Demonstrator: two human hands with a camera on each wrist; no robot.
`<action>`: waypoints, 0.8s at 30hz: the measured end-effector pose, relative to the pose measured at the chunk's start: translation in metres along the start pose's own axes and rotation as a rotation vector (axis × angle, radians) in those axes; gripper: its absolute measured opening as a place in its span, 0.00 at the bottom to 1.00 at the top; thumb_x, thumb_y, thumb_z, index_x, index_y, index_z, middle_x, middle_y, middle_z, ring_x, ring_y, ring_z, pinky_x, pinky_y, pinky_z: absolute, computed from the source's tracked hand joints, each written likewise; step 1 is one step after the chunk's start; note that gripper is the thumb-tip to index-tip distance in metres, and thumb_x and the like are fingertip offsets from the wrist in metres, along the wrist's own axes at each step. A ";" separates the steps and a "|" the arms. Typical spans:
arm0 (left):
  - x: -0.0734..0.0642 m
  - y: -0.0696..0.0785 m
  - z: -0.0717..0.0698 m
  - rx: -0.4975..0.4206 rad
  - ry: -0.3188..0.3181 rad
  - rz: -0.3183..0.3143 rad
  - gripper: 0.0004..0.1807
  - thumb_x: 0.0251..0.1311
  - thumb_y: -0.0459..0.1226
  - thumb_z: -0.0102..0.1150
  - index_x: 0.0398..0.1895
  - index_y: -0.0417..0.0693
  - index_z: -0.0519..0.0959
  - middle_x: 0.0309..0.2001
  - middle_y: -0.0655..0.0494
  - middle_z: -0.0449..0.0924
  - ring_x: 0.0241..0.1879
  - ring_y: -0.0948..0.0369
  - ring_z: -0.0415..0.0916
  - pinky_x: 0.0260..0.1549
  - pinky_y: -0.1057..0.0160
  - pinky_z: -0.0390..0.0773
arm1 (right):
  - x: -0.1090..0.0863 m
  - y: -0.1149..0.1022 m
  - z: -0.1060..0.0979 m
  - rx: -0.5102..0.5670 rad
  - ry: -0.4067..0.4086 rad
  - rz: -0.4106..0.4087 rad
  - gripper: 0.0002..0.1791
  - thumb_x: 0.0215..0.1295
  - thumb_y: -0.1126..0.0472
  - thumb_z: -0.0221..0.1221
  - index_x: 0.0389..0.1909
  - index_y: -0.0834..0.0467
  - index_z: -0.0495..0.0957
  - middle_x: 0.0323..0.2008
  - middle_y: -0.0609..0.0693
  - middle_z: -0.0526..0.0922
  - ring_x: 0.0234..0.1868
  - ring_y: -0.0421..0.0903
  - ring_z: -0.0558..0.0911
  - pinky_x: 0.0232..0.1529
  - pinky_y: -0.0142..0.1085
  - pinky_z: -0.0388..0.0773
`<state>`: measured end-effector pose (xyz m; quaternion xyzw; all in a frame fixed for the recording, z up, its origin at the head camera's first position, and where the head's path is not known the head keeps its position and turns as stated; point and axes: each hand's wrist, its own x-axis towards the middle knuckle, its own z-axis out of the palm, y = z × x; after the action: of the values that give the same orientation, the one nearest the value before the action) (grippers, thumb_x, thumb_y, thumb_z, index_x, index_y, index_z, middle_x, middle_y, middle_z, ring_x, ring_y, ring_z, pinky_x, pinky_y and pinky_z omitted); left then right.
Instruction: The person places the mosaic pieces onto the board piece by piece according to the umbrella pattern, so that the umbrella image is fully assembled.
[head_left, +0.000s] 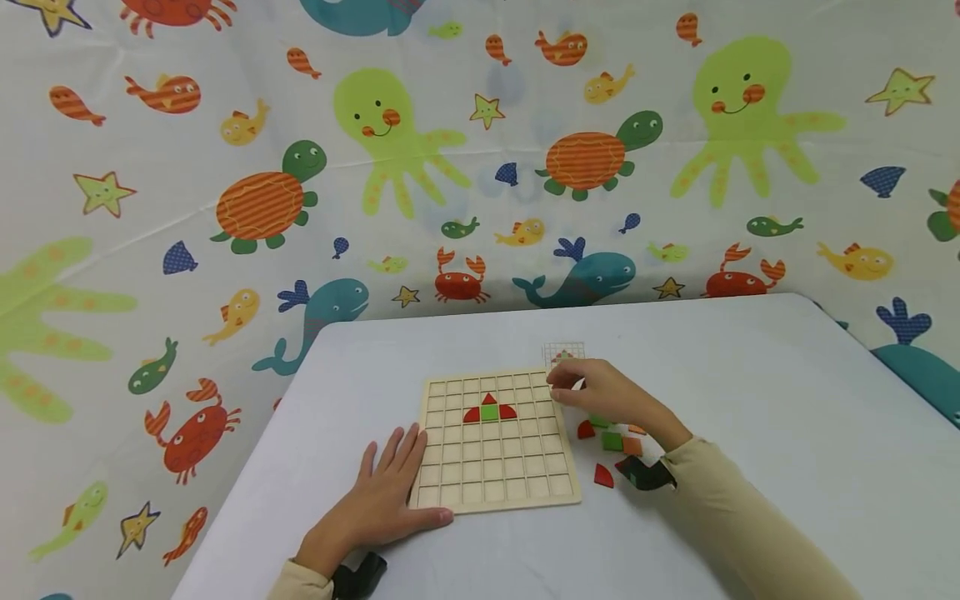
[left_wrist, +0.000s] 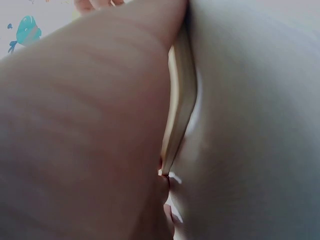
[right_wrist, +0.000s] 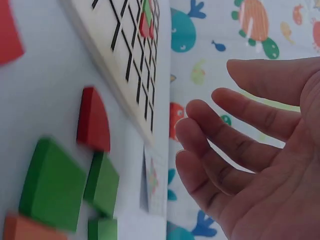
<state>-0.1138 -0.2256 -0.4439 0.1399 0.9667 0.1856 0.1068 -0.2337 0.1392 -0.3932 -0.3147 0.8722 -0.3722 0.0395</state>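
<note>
A wooden grid board (head_left: 495, 475) lies on the table. In its upper middle sit a green square block (head_left: 489, 412), a red triangle (head_left: 489, 399) above it and red quarter-round pieces (head_left: 507, 412) on both sides. My left hand (head_left: 386, 492) rests at the board's lower left corner, fingers straight along the left edge and thumb at the front edge. The left wrist view shows mostly skin beside the board's edge (left_wrist: 182, 90). Over the board's upper right corner hovers my right hand (head_left: 600, 390); in the right wrist view its fingers (right_wrist: 240, 145) are loosely bent, with nothing between them.
Right of the board lie several loose pieces, among them a green block (head_left: 612, 442), an orange block (head_left: 632, 447) and a red quarter-round (head_left: 603, 476). A small pattern card (head_left: 564, 348) is behind the board's upper right corner. A sea-animal cloth (head_left: 480, 183) hangs behind the white table (head_left: 750, 400).
</note>
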 end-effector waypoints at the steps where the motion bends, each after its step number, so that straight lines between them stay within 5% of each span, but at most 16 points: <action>1: -0.001 0.000 0.000 -0.001 -0.004 0.001 0.70 0.57 0.74 0.64 0.87 0.38 0.48 0.87 0.41 0.42 0.85 0.42 0.31 0.76 0.31 0.28 | -0.004 0.002 -0.003 -0.004 -0.002 0.007 0.12 0.76 0.62 0.64 0.54 0.65 0.85 0.44 0.47 0.85 0.47 0.48 0.82 0.53 0.48 0.82; 10: 0.001 -0.003 -0.010 0.022 0.028 0.033 0.68 0.59 0.72 0.65 0.86 0.36 0.48 0.86 0.38 0.41 0.85 0.39 0.32 0.75 0.30 0.29 | -0.014 0.015 -0.021 -0.041 -0.031 0.070 0.16 0.75 0.62 0.67 0.57 0.66 0.84 0.48 0.51 0.86 0.51 0.52 0.82 0.56 0.49 0.82; 18: 0.003 -0.002 -0.011 0.020 0.019 0.023 0.69 0.59 0.71 0.65 0.86 0.35 0.47 0.86 0.38 0.40 0.85 0.38 0.31 0.75 0.30 0.28 | -0.011 0.013 -0.020 -0.058 -0.165 0.150 0.15 0.72 0.64 0.67 0.57 0.63 0.84 0.51 0.52 0.86 0.54 0.53 0.81 0.61 0.53 0.80; 24: 0.002 -0.003 -0.005 0.011 -0.003 0.024 0.68 0.60 0.71 0.65 0.86 0.35 0.46 0.86 0.38 0.40 0.85 0.38 0.31 0.75 0.30 0.28 | -0.011 0.020 -0.010 -0.161 -0.264 0.155 0.14 0.66 0.63 0.73 0.51 0.59 0.87 0.46 0.48 0.85 0.51 0.51 0.79 0.55 0.46 0.82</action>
<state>-0.1175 -0.2292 -0.4403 0.1523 0.9659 0.1811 0.1051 -0.2385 0.1622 -0.4009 -0.2949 0.9081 -0.2527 0.1570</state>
